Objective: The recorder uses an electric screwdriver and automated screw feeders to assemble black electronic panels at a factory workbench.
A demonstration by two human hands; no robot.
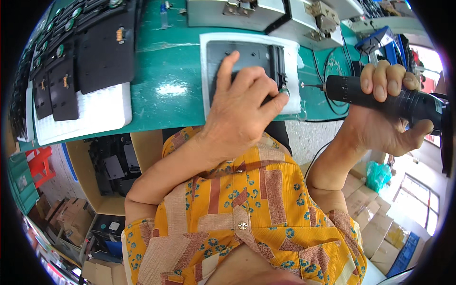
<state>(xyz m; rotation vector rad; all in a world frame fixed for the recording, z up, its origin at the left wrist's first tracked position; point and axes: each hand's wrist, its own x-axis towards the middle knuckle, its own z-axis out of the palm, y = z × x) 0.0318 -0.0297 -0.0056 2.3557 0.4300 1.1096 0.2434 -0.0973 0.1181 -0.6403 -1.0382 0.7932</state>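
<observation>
One dark plastic panel [247, 57] lies flat in one white foam tray [251, 38] on the green workbench [171, 71]. The panel is dark grey and shaped like a rectangle, with a raised edge and a small round green part near its right side. The left hand [242, 102] rests flat on top of the panel with the fingers spread out. It presses down and is not closed around anything.

Just to the right of the tray, the right hand [384, 114] is wrapped tight around one black electric screwdriver [380, 95]. The thin metal tip points left at the tray's right edge and is very near it.

To the left of the tray, more black panels [104, 47] are stacked on a white foam sheet [90, 114]. I can count about three big ones, but the row goes on and gets too small to count. Behind the tray sit two grey metal boxes [266, 14]. Below the bench, left of the tray, is one cardboard box [109, 171] with black parts inside.
</observation>
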